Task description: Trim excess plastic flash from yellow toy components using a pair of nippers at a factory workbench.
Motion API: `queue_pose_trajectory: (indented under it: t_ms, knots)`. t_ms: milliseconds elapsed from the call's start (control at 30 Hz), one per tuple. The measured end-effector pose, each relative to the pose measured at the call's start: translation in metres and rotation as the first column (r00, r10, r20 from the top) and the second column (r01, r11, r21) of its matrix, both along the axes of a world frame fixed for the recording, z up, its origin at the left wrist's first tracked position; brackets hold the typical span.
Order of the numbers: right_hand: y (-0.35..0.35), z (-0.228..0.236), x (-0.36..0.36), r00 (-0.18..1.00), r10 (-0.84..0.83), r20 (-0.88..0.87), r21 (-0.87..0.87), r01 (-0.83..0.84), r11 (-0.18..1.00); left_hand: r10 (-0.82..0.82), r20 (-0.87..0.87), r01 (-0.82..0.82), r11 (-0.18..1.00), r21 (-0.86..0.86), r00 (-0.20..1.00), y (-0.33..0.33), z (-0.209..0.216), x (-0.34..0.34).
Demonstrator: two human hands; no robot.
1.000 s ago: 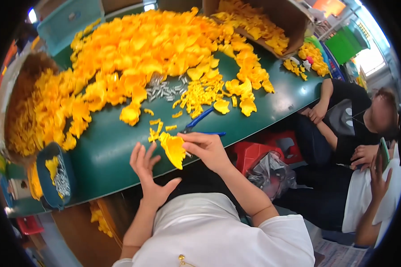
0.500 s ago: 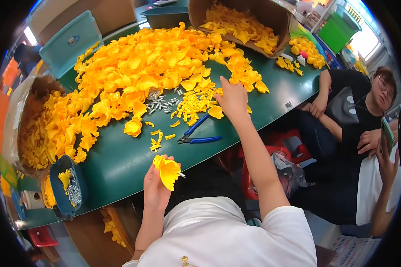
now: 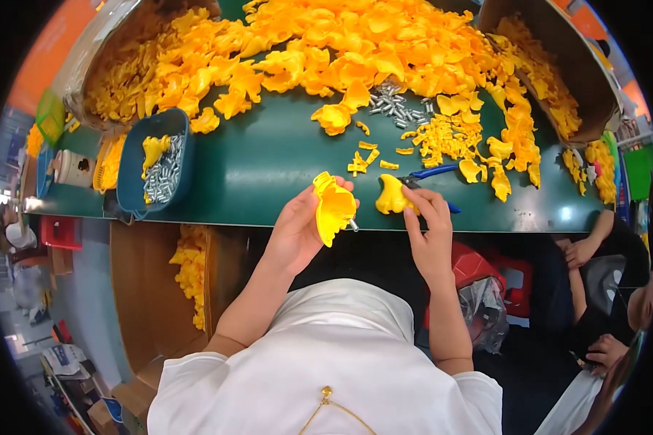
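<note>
My left hand (image 3: pixel 294 226) is closed around a yellow plastic flower-like piece (image 3: pixel 334 209), a cupped shape with a scalloped rim. A short silver metal pin (image 3: pixel 353 225) sticks out from its lower right side. Beside it, my right hand (image 3: pixel 434 239) pinches a separate curved yellow petal piece (image 3: pixel 391 196) over the table's front edge; the two pieces are apart. Just behind my right fingers lie blue-handled cutters (image 3: pixel 438 171), partly hidden by that hand. Small yellow connector pieces (image 3: pixel 450 138) and loose silver metal cylinders (image 3: pixel 397 109) lie farther back.
A large heap of yellow petals (image 3: pixel 370 43) covers the back of the green table (image 3: pixel 268 159). Cardboard boxes of petals flank it. At left stands a blue bin (image 3: pixel 185 156) holding metal cylinders. Seated people are at the right, near a red stool (image 3: pixel 475 264).
My right hand has drawn back from the petal heap and now holds a petal piece near my left hand. The view has swung, shifting the table. My left hand keeps its piece.
</note>
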State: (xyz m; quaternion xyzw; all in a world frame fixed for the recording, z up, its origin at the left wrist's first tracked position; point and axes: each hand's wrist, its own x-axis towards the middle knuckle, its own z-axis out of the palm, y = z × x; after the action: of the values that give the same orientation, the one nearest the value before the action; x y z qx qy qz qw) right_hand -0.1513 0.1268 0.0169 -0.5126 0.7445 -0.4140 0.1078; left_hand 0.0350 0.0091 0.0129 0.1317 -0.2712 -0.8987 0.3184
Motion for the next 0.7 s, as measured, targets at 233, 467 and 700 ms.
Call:
queue_pose_trajectory:
  t_ms: [233, 467, 700]
  knots:
    - [-0.011, -0.002, 0.034, 0.957, -0.04, -0.286, -0.025, 0.035, 0.999, 0.192, 0.289, -0.187, 0.981, -0.045, 0.938, 0.01, 0.01, 0.01]
    - [-0.011, 0.009, 0.03, 0.986, 0.147, 0.079, -0.123, -0.136, 0.983, 0.08, 0.187, -0.08, 0.997, -0.006, 0.979, 0.01, 0.004, 0.014]
    - [-0.015, 0.041, 0.037, 0.821, 0.57, -0.024, -0.265, -0.555, 0.788, -0.114, 0.109, 0.093, 0.979, 0.184, 0.987, 0.011, 0.001, 0.009]
